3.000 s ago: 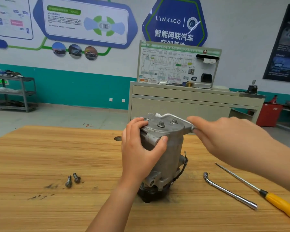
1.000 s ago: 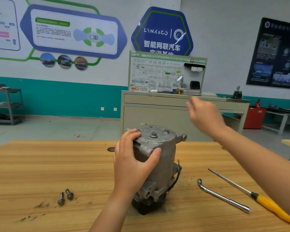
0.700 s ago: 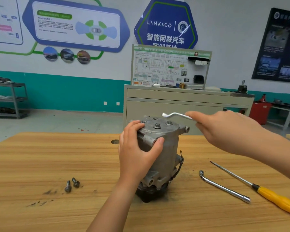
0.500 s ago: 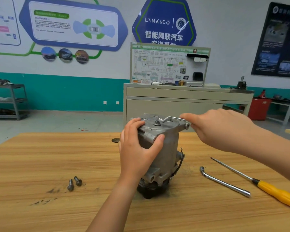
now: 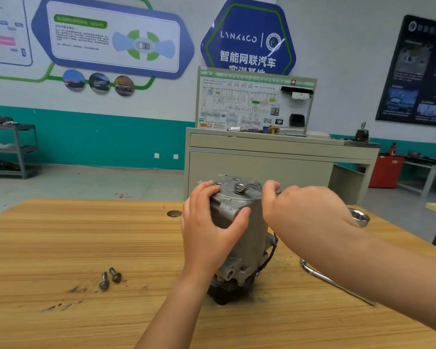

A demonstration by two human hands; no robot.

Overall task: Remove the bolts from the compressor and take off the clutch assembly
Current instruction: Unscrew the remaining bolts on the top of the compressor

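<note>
Left hand (image 5: 212,230) grips the upright compressor (image 5: 249,243); right hand (image 5: 305,210) holds a ring spanner (image 5: 359,217) seated on a top bolt (image 5: 238,186).

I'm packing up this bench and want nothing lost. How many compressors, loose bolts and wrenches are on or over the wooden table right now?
compressor: 1
loose bolts: 2
wrenches: 2, one in the right hand, one lying on the table and partly hidden by the arm
Total: 5
</note>
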